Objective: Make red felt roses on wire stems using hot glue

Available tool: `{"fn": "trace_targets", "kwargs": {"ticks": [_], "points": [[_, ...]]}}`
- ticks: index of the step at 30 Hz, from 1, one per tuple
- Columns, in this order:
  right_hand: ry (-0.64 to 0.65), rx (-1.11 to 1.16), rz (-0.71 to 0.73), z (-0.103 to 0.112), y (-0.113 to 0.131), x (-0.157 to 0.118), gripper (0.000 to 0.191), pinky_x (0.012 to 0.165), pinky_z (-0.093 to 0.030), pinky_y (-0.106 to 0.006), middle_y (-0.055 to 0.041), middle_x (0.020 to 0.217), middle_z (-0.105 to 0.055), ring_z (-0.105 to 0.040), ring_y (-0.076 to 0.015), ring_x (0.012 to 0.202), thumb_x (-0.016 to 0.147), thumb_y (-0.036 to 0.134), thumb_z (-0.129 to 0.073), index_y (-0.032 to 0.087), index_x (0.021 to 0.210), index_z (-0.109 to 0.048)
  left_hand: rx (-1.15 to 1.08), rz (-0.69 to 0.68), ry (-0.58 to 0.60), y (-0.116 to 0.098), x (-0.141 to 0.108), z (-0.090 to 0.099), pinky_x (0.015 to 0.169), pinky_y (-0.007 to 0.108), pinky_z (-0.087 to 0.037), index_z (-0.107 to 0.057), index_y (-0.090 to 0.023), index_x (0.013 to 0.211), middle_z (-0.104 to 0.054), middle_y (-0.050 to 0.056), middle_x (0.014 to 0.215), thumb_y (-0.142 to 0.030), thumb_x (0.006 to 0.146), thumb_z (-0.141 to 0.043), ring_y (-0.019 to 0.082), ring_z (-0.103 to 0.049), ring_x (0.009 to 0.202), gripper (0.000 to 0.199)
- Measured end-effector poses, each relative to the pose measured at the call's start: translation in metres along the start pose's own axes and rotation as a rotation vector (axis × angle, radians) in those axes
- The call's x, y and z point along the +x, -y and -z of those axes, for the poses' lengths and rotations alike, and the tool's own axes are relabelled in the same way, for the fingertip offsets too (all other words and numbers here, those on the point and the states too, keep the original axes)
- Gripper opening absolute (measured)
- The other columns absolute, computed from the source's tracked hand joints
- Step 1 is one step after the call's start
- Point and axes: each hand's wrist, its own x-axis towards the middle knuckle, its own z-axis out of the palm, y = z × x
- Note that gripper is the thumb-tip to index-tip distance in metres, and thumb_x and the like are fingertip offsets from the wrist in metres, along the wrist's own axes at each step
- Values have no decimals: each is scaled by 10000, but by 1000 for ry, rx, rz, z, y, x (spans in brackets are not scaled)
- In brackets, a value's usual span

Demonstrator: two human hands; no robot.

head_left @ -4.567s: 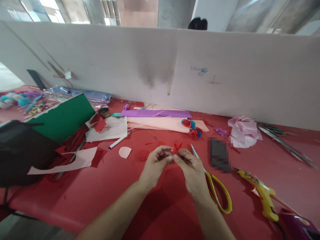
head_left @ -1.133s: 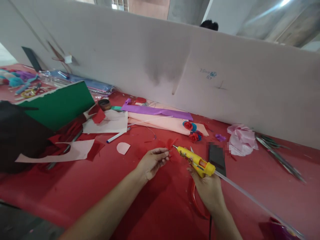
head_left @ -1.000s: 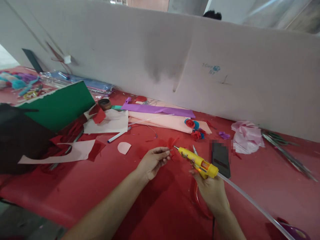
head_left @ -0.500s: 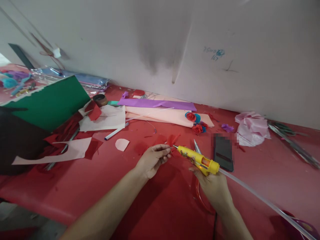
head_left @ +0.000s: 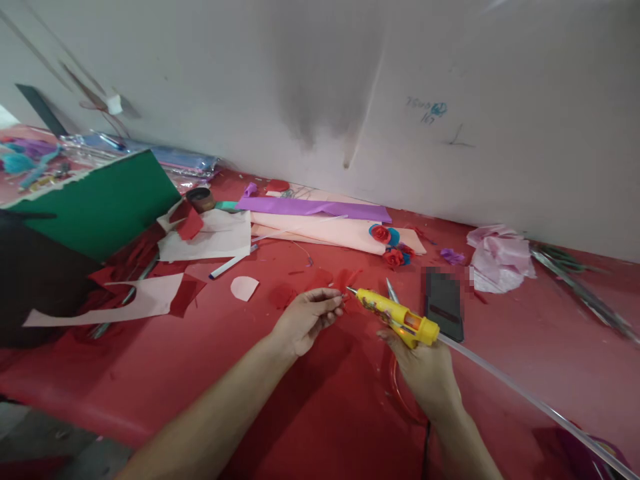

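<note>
A yellow glue gun (head_left: 395,315) is in my right hand (head_left: 425,367), its metal nozzle pointing left and a long clear glue stick running out of its back. My left hand (head_left: 313,317) pinches something tiny between thumb and fingertips, just left of the nozzle; it is too small to make out. Thin red pieces (head_left: 350,277) lie just beyond the fingertips. Red and blue paper flowers (head_left: 383,235) rest on pale peach paper (head_left: 320,232) behind the hands.
A dark phone (head_left: 444,303) lies right of the glue gun, with crumpled pink paper (head_left: 500,257) and scissors (head_left: 575,283) farther right. At left are a green sheet (head_left: 105,203), paper scraps (head_left: 150,300), a marker (head_left: 233,262) and a tape roll (head_left: 200,199). A wall stands behind.
The hands and glue gun have hardly moved. The view has shifted slightly, so the phone and pink paper appear a little farther left.
</note>
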Motion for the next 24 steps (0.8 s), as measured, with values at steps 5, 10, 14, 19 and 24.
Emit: {"fn": "trace_targets", "kwargs": {"ticks": [5, 10, 14, 19, 24], "points": [[13, 53, -46, 2, -1, 1, 317, 634, -531, -326, -83, 886, -755, -697, -284, 821, 805, 468, -577, 204, 918, -713, 2, 1, -6, 1, 0, 1, 452, 110, -425, -662, -79, 711, -622, 29, 618, 35, 719, -642, 49, -569, 493, 116], [24, 225, -109, 15, -7, 1, 329, 648, -512, -321, -79, 859, -733, -669, -257, 779, 784, 477, -599, 198, 929, -697, -2, -17, -5, 1, 1, 3, 454, 113, -431, -661, -81, 710, -629, 33, 616, 32, 711, -640, 54, -572, 493, 114], [156, 341, -356, 47, -21, -4, 361, 430, -380, -252, 11, 487, -542, -477, -135, 439, 749, 542, -609, 191, 661, -607, -9, -59, 20, 1, 2, 6, 461, 116, -438, -663, -83, 702, -635, 38, 617, 7, 683, -678, 61, -577, 508, 93], [332, 365, -539, 102, -49, -21, 338, 437, -344, -217, 45, 555, -526, -451, -98, 472, 635, 446, -755, 177, 744, -584, -68, -145, 35, -2, 3, 10, 466, 118, -454, -677, -79, 726, -636, 39, 629, 18, 677, -662, 71, -588, 535, 110], [204, 363, -618, 126, -79, -33, 353, 551, -435, -226, 10, 722, -614, -550, -127, 610, 585, 286, -753, 170, 883, -602, -82, -144, 48, -4, 1, 6, 447, 115, -452, -674, -72, 696, -637, 46, 643, 43, 691, -619, 72, -587, 532, 128]]}}
